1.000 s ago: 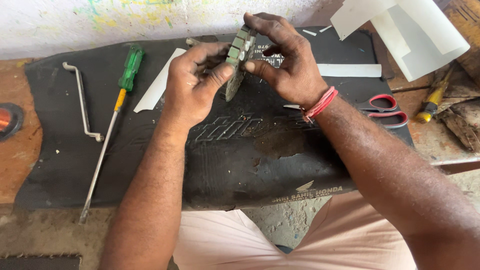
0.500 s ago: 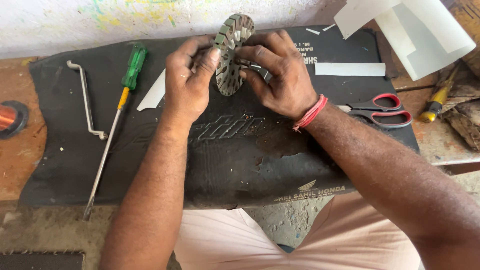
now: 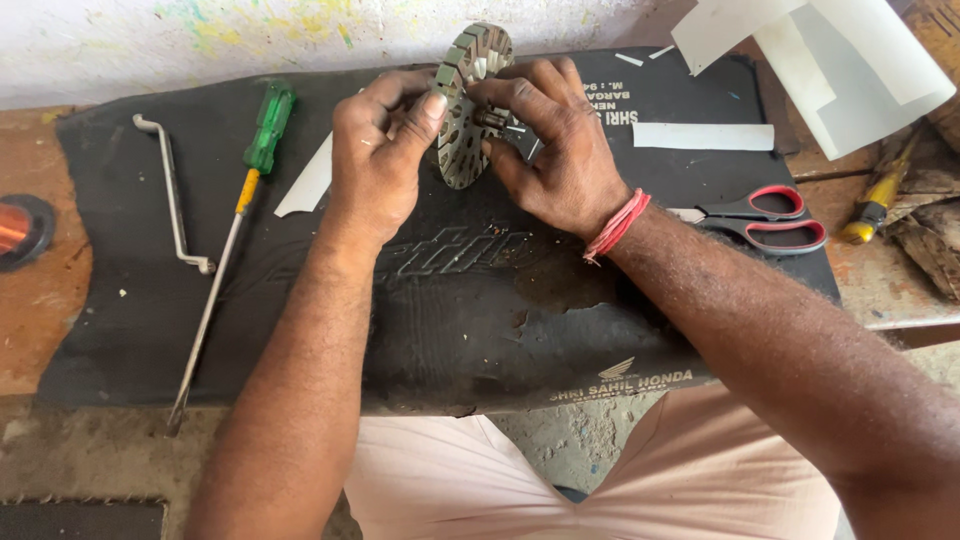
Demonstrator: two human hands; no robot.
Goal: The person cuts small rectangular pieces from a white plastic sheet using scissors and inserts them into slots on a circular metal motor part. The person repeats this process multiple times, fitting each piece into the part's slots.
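Our left hand (image 3: 375,160) pinches the rim of the slotted metal disc (image 3: 468,105), thumb pressed on its face, while our right hand (image 3: 555,150) closes its fingers around the hub. The disc stands on edge over the black rubber mat (image 3: 450,300) on the bench (image 3: 40,290). We judge a firm rim grip keeps it from twisting. Farther left lies the green screwdriver (image 3: 250,175); to the right lie the scissors (image 3: 760,218).
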